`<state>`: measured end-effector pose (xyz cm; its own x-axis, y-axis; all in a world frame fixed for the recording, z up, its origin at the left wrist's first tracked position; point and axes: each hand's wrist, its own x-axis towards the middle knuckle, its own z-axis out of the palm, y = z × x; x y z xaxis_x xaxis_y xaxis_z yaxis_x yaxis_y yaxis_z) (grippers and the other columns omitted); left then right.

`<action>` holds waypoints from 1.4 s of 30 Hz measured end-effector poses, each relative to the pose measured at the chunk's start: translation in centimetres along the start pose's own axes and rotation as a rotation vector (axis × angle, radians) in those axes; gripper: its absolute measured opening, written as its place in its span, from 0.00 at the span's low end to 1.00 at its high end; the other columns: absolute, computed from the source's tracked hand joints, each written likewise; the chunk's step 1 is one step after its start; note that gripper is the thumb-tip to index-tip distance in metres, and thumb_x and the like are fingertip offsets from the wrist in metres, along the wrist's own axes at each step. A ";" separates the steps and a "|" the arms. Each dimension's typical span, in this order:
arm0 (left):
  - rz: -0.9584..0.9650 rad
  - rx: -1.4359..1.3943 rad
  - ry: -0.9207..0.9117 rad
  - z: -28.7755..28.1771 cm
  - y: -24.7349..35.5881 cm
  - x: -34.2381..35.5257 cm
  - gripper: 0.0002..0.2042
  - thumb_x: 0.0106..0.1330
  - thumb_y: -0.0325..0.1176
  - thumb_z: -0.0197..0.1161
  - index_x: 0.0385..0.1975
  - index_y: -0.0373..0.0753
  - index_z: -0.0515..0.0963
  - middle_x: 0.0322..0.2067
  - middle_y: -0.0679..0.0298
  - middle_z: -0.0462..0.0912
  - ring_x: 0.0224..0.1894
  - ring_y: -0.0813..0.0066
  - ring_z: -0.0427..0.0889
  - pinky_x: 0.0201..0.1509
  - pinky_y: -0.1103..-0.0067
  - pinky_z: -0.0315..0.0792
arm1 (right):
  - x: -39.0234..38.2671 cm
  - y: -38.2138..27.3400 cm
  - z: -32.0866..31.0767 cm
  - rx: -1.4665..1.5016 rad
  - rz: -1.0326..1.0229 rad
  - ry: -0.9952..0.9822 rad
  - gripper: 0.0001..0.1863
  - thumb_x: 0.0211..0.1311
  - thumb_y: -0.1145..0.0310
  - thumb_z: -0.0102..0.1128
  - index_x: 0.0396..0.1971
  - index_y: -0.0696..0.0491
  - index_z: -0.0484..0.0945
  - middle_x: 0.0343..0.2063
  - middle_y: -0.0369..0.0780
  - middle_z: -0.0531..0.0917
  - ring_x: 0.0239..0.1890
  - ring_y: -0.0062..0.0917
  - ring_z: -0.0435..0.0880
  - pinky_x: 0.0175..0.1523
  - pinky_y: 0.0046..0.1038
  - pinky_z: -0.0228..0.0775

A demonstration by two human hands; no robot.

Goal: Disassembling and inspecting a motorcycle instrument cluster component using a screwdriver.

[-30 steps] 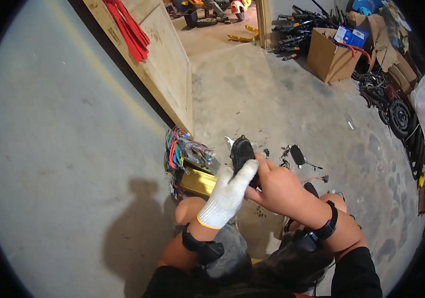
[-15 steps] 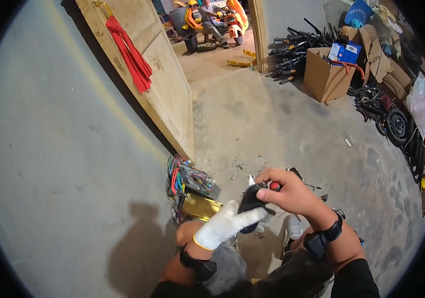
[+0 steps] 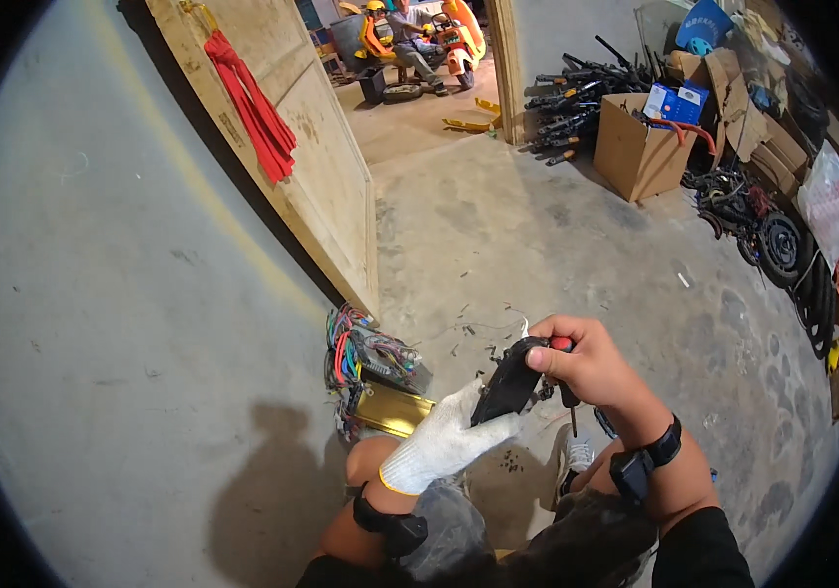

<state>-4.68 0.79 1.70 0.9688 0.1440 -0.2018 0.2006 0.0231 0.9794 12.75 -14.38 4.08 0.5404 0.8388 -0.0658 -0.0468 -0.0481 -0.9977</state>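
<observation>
My left hand (image 3: pixel 454 436), in a white knitted glove, grips the lower end of a flat black part (image 3: pixel 505 385), held tilted above the floor between my knees. At its upper end my bare right hand (image 3: pixel 581 363) has its thumb pressed on it while also holding a screwdriver (image 3: pixel 564 344) with a red and black handle, shaft pointing down. A thin white piece (image 3: pixel 524 327) sticks out of the part's top. Left of my hands lie bundled coloured wires (image 3: pixel 349 348) and a gold metal box (image 3: pixel 392 409). Small dark bits are scattered on the floor below.
An open wooden door (image 3: pixel 321 196) with red cloth (image 3: pixel 258 118) stands beside the left wall. Through the doorway another person (image 3: pixel 409 44) sits by orange scooters (image 3: pixel 460 54). Along the right are piled black parts (image 3: pixel 581 103), a cardboard box (image 3: pixel 635 157) and a wheel (image 3: pixel 780 245).
The view has tilted up, showing more doorway. My right hand has moved onto the part's upper end, which now leans rightward. The red-handled screwdriver, hidden one second ago, now shows in that hand.
</observation>
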 end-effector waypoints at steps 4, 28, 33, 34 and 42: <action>-0.034 -0.010 -0.022 -0.5 0.0 -0.3 0.20 0.66 0.26 0.67 0.56 0.30 0.73 0.47 0.62 0.83 0.46 0.75 0.84 0.51 0.76 0.77 | -0.2 -0.5 0.0 -0.009 -0.011 -0.025 0.15 0.62 0.63 0.73 0.42 0.58 0.85 0.24 0.27 0.78 0.27 0.11 0.70 0.33 0.19 0.64; -0.102 -0.085 0.014 0.6 1.9 -0.6 0.22 0.65 0.28 0.69 0.58 0.30 0.73 0.47 0.62 0.82 0.43 0.75 0.83 0.44 0.74 0.82 | 0.1 0.3 -0.8 0.053 -0.019 -0.047 0.17 0.58 0.65 0.76 0.42 0.56 0.82 0.25 0.28 0.79 0.27 0.12 0.73 0.33 0.20 0.67; -0.077 -0.040 0.008 -0.7 -1.1 0.0 0.23 0.69 0.29 0.66 0.62 0.32 0.70 0.52 0.63 0.80 0.51 0.77 0.79 0.59 0.78 0.73 | 0.8 0.9 -0.2 -0.014 0.048 -0.082 0.17 0.58 0.64 0.76 0.43 0.56 0.83 0.25 0.28 0.79 0.27 0.12 0.73 0.33 0.19 0.66; -0.103 -0.061 -0.013 -0.7 -0.7 0.0 0.23 0.69 0.29 0.65 0.62 0.32 0.70 0.53 0.63 0.80 0.52 0.77 0.79 0.60 0.78 0.72 | 0.7 0.9 0.2 -0.015 0.034 -0.108 0.17 0.58 0.64 0.76 0.43 0.56 0.83 0.25 0.28 0.78 0.27 0.12 0.72 0.32 0.19 0.66; -0.013 -0.200 -0.008 0.5 -1.6 0.6 0.24 0.70 0.32 0.64 0.64 0.36 0.68 0.51 0.65 0.80 0.53 0.78 0.77 0.58 0.79 0.71 | 0.7 1.6 0.4 -0.026 0.000 -0.241 0.19 0.55 0.65 0.78 0.45 0.54 0.84 0.27 0.26 0.78 0.30 0.11 0.71 0.36 0.19 0.65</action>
<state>-4.41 0.36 -0.02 0.9676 0.1345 -0.2137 0.1809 0.2211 0.9583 12.73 -13.72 2.41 0.3243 0.9438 -0.0634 -0.0235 -0.0589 -0.9980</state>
